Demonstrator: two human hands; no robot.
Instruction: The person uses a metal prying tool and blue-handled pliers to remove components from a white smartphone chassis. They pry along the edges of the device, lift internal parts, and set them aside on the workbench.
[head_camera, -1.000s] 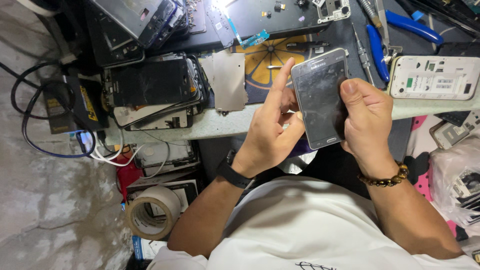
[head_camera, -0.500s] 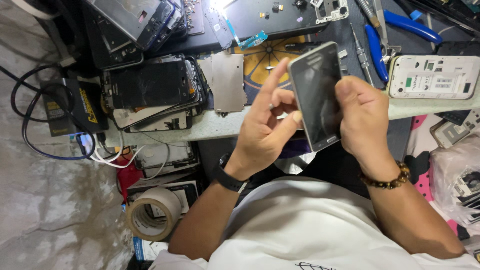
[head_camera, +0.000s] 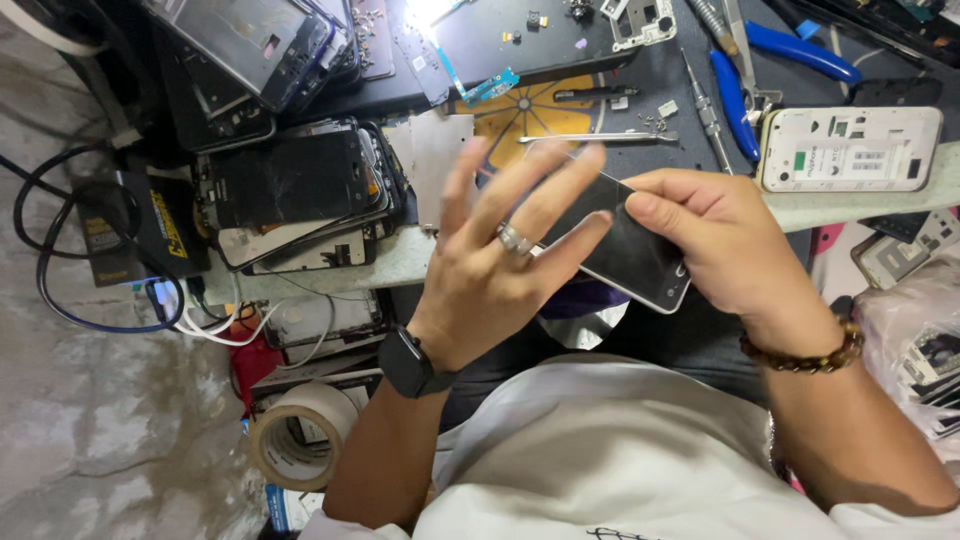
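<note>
The left hand (head_camera: 500, 255), fingers motion-blurred, hides much of the dark phone (head_camera: 640, 250). The tape roll (head_camera: 300, 432) is partly behind the forearm; blue pliers (head_camera: 790, 50) run off the top edge.

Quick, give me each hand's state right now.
Left hand: open, fingers spread, over the smartphone; contact cannot be told.
Right hand: closed on the smartphone, gripping its right end.

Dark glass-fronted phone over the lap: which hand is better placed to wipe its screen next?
Probably left. The left hand is open, fingers spread over the dark glass-fronted phone, while the right hand grips its edge, steadying it.
</note>
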